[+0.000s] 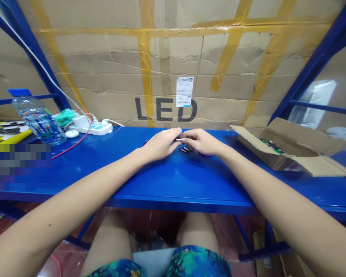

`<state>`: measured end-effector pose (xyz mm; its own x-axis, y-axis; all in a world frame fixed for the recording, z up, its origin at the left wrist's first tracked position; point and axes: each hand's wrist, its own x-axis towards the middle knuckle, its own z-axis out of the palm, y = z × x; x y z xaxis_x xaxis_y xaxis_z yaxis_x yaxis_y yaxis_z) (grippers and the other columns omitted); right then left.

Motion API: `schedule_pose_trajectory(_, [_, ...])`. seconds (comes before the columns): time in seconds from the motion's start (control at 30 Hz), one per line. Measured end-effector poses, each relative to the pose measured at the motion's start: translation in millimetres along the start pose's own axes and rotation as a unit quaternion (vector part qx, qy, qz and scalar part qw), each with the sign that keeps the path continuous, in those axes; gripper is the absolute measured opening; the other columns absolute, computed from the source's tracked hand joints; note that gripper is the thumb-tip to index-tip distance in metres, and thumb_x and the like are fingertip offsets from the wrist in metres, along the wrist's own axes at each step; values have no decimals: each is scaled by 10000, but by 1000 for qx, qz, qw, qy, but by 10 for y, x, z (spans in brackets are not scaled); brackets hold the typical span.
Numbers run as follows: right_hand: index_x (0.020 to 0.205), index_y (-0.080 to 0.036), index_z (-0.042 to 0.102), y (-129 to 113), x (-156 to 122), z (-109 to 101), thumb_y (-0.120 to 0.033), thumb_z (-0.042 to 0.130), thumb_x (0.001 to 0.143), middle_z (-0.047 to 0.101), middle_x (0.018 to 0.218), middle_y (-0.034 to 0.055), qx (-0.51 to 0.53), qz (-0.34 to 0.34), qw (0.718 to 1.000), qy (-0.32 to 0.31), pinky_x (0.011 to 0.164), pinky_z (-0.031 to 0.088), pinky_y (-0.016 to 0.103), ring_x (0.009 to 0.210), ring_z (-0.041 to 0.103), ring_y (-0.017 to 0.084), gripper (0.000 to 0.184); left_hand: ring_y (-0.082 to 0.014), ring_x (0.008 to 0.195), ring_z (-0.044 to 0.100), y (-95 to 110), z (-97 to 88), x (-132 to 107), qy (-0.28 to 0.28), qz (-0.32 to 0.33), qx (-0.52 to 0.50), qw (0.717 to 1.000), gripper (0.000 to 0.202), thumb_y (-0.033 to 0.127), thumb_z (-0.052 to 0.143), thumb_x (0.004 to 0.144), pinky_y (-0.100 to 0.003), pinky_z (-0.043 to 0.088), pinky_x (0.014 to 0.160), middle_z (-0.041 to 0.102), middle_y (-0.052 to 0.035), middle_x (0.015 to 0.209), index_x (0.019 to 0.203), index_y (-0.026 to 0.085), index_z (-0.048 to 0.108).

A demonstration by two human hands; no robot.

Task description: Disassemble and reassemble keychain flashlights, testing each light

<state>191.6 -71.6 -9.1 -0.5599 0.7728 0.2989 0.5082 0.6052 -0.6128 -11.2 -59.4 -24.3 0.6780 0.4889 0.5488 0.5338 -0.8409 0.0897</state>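
Over the far part of the blue table, my left hand (163,143) and my right hand (201,141) meet fingertip to fingertip. Both are closed in a pinch around a small, thin shiny piece (178,140), largely covered by the fingers, so its kind cannot be made out. Just below my right fingers lie small loop-shaped pieces (185,149) with a colourful metallic sheen, resembling carabiners. More of them are partly hidden beneath my right hand. A dark sliver of something also shows behind my left wrist.
An open cardboard box (265,148) with small green and dark parts sits right on the blue table (167,181). At left stand a water bottle (37,117), a white power strip (96,128) and a red cable (75,144). A large carton (112,77) walls off the back.
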Motion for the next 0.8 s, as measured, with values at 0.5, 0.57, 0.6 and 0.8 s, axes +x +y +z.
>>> schedule_pose_trajectory(0.5, [676,-187,516,4,13,0,-286,475,892,531,582,-19,-37,-24,998,34,562,321,259,545,462,118,241,-191,708,571,20,-70,-1,-2,-46,-28,999,74,191,520,927,-307,382,642,635,-53,808,853,196,519])
schedule_pose_trajectory(0.57, [696,-191,518,-7,4,-8,-293,474,894,509,554,-34,10,-4,1000,13,537,324,257,487,451,110,227,-188,724,571,37,-69,1,12,-22,-39,999,94,169,506,926,-302,384,645,632,-52,816,837,198,497])
schedule_pose_trajectory(0.6, [704,-191,521,-8,1,-11,-297,475,896,504,544,-39,25,2,1000,5,530,326,258,469,446,107,224,-189,735,575,41,-65,6,16,-18,-43,999,91,178,507,928,-303,391,652,634,-53,823,839,198,496])
schedule_pose_trajectory(0.8, [707,-171,580,14,19,-19,-297,506,889,534,577,-15,-50,-30,996,65,572,314,273,565,466,125,233,-243,878,618,50,-29,42,-2,-52,11,999,223,264,413,990,-365,456,783,660,-124,936,874,164,576])
